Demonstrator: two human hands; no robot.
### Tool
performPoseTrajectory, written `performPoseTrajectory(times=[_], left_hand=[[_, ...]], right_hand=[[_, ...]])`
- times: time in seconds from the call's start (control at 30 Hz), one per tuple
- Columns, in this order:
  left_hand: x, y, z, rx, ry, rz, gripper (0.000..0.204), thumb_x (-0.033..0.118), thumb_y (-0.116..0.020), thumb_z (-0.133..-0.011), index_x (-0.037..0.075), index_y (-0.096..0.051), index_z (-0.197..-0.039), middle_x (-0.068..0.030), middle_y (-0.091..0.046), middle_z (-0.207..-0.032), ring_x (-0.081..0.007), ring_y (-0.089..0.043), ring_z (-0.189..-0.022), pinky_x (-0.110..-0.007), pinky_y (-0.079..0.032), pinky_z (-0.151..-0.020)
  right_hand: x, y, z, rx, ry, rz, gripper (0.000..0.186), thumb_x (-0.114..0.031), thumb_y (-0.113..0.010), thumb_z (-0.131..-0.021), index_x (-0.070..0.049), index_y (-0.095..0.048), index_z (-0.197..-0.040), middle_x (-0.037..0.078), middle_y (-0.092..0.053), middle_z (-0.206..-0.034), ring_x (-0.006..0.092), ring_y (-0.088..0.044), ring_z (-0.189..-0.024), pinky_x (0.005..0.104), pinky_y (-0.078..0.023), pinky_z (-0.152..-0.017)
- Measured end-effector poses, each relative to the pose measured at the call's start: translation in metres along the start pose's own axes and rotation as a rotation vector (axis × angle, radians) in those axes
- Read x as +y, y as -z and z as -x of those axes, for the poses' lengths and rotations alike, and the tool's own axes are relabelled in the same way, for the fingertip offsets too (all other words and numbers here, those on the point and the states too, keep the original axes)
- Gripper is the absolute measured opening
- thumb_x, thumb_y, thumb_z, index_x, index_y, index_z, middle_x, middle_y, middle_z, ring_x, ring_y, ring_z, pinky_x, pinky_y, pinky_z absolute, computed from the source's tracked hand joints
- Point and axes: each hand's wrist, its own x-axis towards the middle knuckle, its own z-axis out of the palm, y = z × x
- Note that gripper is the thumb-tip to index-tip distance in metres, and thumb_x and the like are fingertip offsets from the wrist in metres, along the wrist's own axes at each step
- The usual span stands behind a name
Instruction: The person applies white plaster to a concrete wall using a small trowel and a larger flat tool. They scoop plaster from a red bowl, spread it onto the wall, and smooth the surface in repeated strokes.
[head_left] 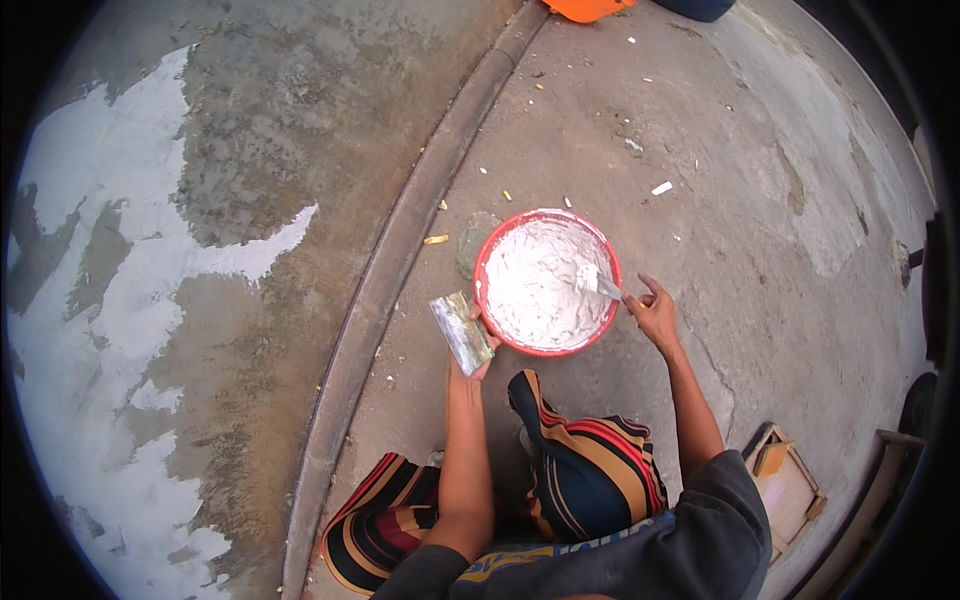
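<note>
A round red basin stands on the ground in front of me, filled with thick white plaster-like paste. With my right hand I grip a putty knife by its end; its blade dips into the paste at the basin's right side, with a white lump on it. My left hand is closed around a flat, rectangular metal plastering blade, smeared with white, beside the basin's lower left rim. Part of the left fingers is hidden behind that blade.
Left of a long raised ridge is a grey wall partly coated white. Chips and scraps litter the concrete floor. A wooden frame lies at lower right, and an orange object at the top. My knees in striped cloth are close to the basin.
</note>
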Motion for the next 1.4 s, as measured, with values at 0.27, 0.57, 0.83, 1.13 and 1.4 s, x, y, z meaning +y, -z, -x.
performPoseTrajectory(times=[0.27, 0.57, 0.83, 1.13, 1.4], left_hand=[[-0.006, 0.021, 0.006, -0.035, -0.037, 0.048, 0.028, 0.037, -0.053, -0.095, 0.015, -0.051, -0.114, 0.0009, -0.053, -0.104, -0.0250, -0.049, -0.124, -0.066, -0.041, -0.099], [-0.043, 0.025, -0.028, -0.074, 0.085, -0.086, 0.040, 0.038, -0.053, -0.096, 0.014, -0.046, -0.128, 0.0056, -0.050, -0.099, -0.0142, -0.050, -0.114, -0.056, -0.048, -0.091], [-0.088, -0.025, -0.054, -0.070, 0.171, -0.046, 0.042, 0.041, -0.051, -0.096, 0.015, -0.045, -0.129, 0.0099, -0.050, -0.101, -0.0095, -0.041, -0.125, -0.065, -0.027, -0.105], [-0.081, -0.007, -0.086, -0.221, 0.228, -0.015, 0.032, 0.046, -0.051, -0.095, 0.016, -0.058, -0.101, 0.0032, -0.020, -0.159, -0.0234, -0.015, -0.147, -0.068, -0.018, -0.109], [-0.050, 0.050, -0.080, -0.155, 0.184, 0.191, 0.024, 0.035, -0.055, -0.093, 0.017, -0.055, -0.077, -0.0099, -0.040, -0.147, -0.0273, -0.027, -0.142, -0.059, -0.024, -0.114]], right_hand=[[-0.004, -0.007, 0.003, -0.339, -0.064, -0.365, 0.040, -0.018, -0.063, -0.085, 0.001, -0.064, -0.121, -0.004, -0.054, -0.060, 0.0042, -0.044, -0.049, 0.0230, -0.034, -0.044], [0.016, 0.025, -0.011, -0.146, -0.038, -0.232, 0.041, -0.018, -0.061, -0.087, 0.003, -0.062, -0.122, -0.002, -0.056, -0.059, 0.0046, -0.045, -0.047, 0.0233, -0.035, -0.043], [0.058, 0.061, -0.056, -0.001, 0.031, -0.207, 0.039, -0.016, -0.061, -0.086, 0.002, -0.064, -0.120, 0.000, -0.060, -0.065, 0.0059, -0.049, -0.053, 0.0246, -0.037, -0.047], [0.055, 0.070, -0.101, 0.089, 0.088, -0.086, 0.043, -0.020, -0.062, -0.080, 0.004, -0.066, -0.116, 0.004, -0.061, -0.058, 0.0096, -0.053, -0.050, 0.0268, -0.041, -0.050], [0.050, 0.056, -0.054, -0.045, 0.009, -0.102, 0.048, -0.016, -0.061, -0.079, 0.005, -0.062, -0.122, 0.003, -0.058, -0.056, 0.0094, -0.050, -0.043, 0.0255, -0.037, -0.040]])
